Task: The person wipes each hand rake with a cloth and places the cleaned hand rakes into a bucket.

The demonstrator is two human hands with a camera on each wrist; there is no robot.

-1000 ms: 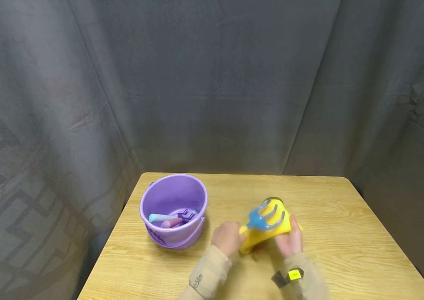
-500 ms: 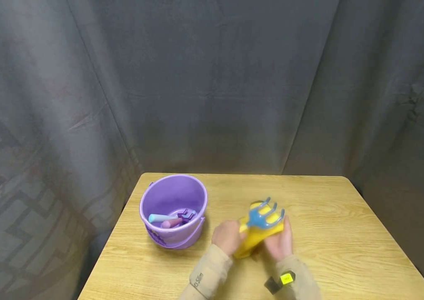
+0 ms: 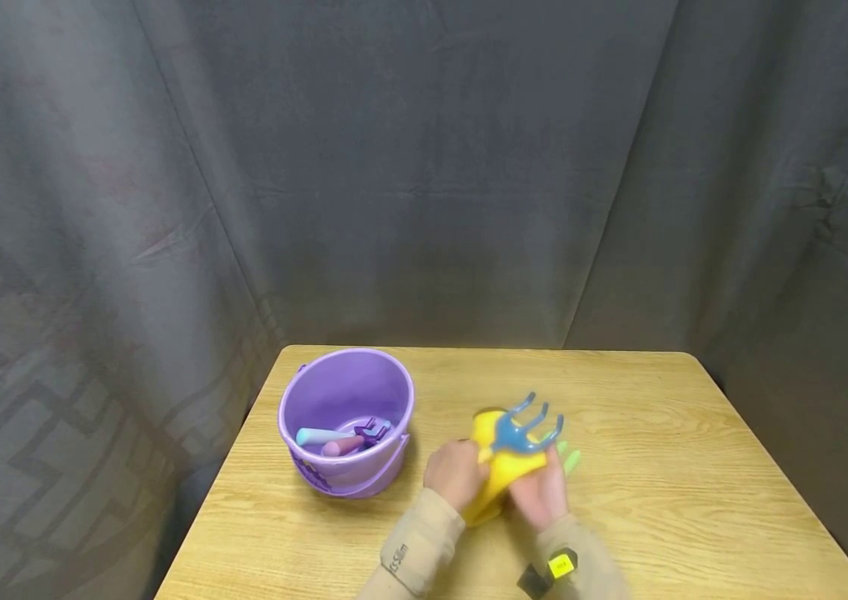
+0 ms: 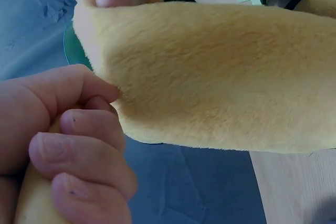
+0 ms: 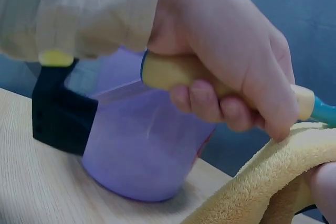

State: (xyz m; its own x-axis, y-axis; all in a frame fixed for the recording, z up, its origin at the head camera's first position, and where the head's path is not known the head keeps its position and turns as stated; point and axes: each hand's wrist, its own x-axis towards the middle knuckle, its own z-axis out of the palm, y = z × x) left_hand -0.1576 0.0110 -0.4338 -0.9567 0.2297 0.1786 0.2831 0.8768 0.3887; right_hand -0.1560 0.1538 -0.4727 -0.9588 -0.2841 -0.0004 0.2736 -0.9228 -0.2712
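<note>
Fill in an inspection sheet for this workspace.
Surface: wooden table, bare toward its right side.
Job's things: blue fork with a yellow handle, held up; yellow cloth, held beside it.
Clutter: purple bucket containing a light-blue handle and a pink handle; green prongs, partly hidden.
Hands: left hand grips the fork's handle; right hand holds the cloth.
Cables: nothing seen.
Surroundings: grey curtains.

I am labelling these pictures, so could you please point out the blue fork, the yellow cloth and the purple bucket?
Blue fork (image 3: 514, 437), head view, the base where the tines join.
Yellow cloth (image 4: 220, 77), left wrist view, the middle of its broad face.
Purple bucket (image 3: 349, 387), head view, the far inside wall.
</note>
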